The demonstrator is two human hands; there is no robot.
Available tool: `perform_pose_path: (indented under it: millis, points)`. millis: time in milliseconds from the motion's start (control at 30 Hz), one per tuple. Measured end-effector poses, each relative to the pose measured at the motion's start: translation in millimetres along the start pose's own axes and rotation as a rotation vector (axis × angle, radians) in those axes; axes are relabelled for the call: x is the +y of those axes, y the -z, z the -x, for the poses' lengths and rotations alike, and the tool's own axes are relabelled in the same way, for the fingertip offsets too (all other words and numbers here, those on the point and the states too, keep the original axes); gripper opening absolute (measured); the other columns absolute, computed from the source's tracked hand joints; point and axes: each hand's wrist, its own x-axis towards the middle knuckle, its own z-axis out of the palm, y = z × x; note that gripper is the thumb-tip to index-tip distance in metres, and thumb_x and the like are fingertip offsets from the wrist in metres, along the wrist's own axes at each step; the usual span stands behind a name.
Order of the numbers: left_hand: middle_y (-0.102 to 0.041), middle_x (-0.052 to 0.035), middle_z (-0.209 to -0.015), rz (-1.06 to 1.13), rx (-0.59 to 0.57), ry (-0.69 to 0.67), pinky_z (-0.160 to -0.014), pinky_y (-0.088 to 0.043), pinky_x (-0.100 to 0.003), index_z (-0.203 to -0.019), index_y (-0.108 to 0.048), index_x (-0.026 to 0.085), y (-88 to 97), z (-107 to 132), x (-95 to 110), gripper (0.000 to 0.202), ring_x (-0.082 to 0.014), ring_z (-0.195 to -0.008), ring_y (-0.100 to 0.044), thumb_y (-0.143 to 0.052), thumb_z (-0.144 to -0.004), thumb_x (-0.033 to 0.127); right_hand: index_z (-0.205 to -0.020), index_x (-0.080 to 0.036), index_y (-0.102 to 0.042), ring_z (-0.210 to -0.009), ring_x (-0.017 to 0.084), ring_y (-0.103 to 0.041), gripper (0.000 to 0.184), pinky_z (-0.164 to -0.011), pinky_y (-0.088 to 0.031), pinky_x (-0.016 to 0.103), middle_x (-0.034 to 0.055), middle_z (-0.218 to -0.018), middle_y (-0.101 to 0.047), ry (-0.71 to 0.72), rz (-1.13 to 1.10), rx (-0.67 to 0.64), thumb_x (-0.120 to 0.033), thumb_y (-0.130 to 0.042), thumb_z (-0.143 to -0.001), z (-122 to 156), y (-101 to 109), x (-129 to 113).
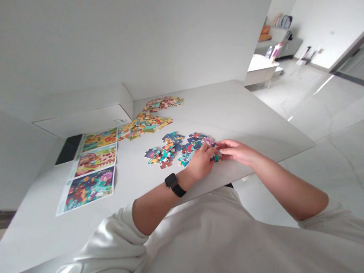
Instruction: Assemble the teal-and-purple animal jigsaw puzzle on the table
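Observation:
My left hand (202, 162), with a black smartwatch on its wrist, and my right hand (236, 151) meet at the near edge of a white table (256, 118). Their fingers are pinched together over puzzle pieces (215, 155) between them. A spread of dark blue and red puzzle pieces (176, 147) lies just beyond the hands. Farther back sit a yellow-orange pile (143, 126) and a pinkish pile (163, 103). How many pieces each hand grips is hidden.
A printed sheet with three coloured pictures (91, 169) lies at the left. A black phone (68, 148) and a white box (85, 110) are behind it against the wall. Open floor and a low white table (260, 69) are at the right.

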Motion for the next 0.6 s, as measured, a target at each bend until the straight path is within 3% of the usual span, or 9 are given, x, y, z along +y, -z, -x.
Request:
perform_pose_path:
  millis: [100,200,300,467,600]
  points:
    - [-0.059,-0.0098,-0.13,0.097,0.042,-0.053,-0.106,-0.061,-0.042,-0.126,-0.067,0.023,-7.4,-1.7,-7.0,0.043,-0.025,-0.118,-0.068,-0.065,-0.087,0.005,-0.116,-0.022,-0.076,-0.105,0.023,-0.075,0.034,-0.099,-0.065,0.042,0.0087,-0.121,-0.079,0.076,0.244,0.042,-0.019,-0.084,-0.084,-3.9,-0.8,7.5]
    - [-0.06,-0.0103,-0.129,0.172,0.09,-0.113,-0.11,-0.059,-0.041,-0.124,-0.068,0.023,-12.0,-1.8,-8.6,0.044,-0.0239,-0.12,-0.066,-0.064,-0.086,0.001,-0.109,-0.021,-0.077,-0.1,0.023,-0.076,0.032,-0.098,-0.063,0.04,0.0056,-0.108,-0.082,0.153,0.479,0.03,-0.014,-0.084,-0.079,-10.5,1.7,14.5]
    - [-0.061,-0.0109,-0.131,0.222,0.132,-0.128,-0.111,-0.059,-0.041,-0.121,-0.07,0.023,-4.3,-0.9,-6.9,0.043,-0.0236,-0.124,-0.066,-0.062,-0.086,-0.001,-0.106,-0.022,-0.078,-0.096,0.023,-0.077,0.033,-0.09,-0.062,0.035,0.0026,-0.099,-0.082,0.192,0.561,-0.02,-0.008,-0.079,-0.076,-19.0,-0.7,16.7]
    - [-0.071,-0.0087,-0.125,0.275,0.205,-0.047,-0.104,-0.061,-0.038,-0.122,-0.074,0.022,43.0,3.6,-22.5,0.042,-0.0224,-0.114,-0.072,-0.071,-0.084,0.003,-0.108,-0.021,-0.077,-0.084,0.02,-0.076,0.028,-0.08,-0.063,0.032,0.0028,-0.094,-0.082,0.219,0.358,-0.067,-0.019,-0.084,-0.081,-41.6,-30.1,-3.0]
    - [-0.077,-0.0052,-0.109,0.382,0.192,0.189,-0.084,-0.064,-0.032,-0.123,-0.076,0.02,82.8,16.4,-53.6,0.038,-0.0182,-0.089,-0.074,-0.077,-0.085,0.016,-0.104,-0.022,-0.077,-0.08,0.019,-0.075,0.024,-0.08,-0.064,0.032,0.0023,-0.09,-0.081,0.247,0.294,-0.153,-0.034,-0.086,-0.086,-65.0,-70.3,-29.6]
